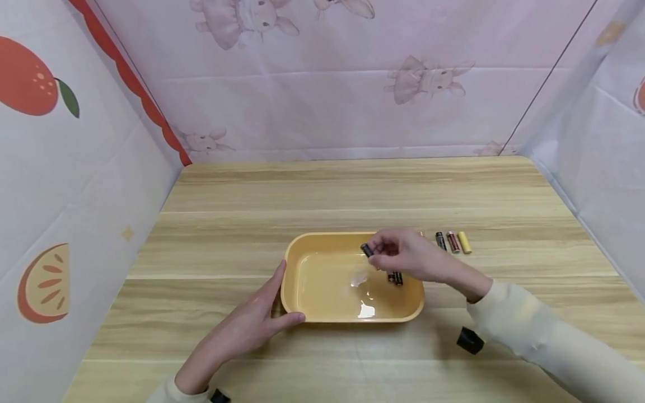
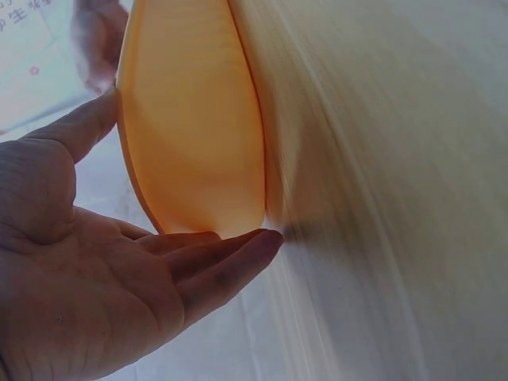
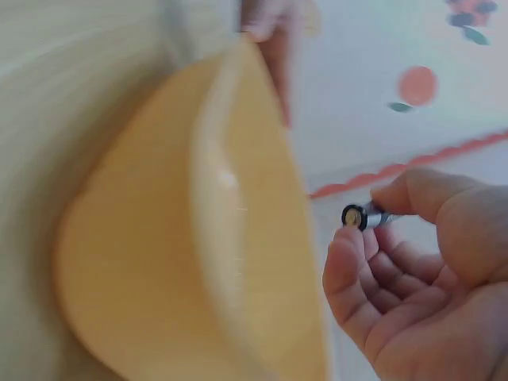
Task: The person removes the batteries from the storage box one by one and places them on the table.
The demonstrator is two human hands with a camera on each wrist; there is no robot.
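Note:
A yellow plastic basin (image 1: 317, 288) stands on the wooden table. My left hand (image 1: 252, 319) rests against its left end, fingers nearly straight along the outer wall and thumb at the front rim. Above the basin's inside, my right hand (image 1: 415, 254) pinches a small dark battery (image 1: 367, 250) between thumb and fingers; its round end shows in the right wrist view. Black batteries (image 1: 397, 278) lie at the right end of the basin floor, partly covered by the right hand.
Right of the basin, a black battery (image 1: 440, 240), a dark red battery (image 1: 453, 242) and a yellow battery (image 1: 464, 243) lie in a row on the table (image 1: 353, 196). An orange tip (image 1: 421, 234) peeks out behind the right hand. Patterned cloth walls enclose the table's back and sides.

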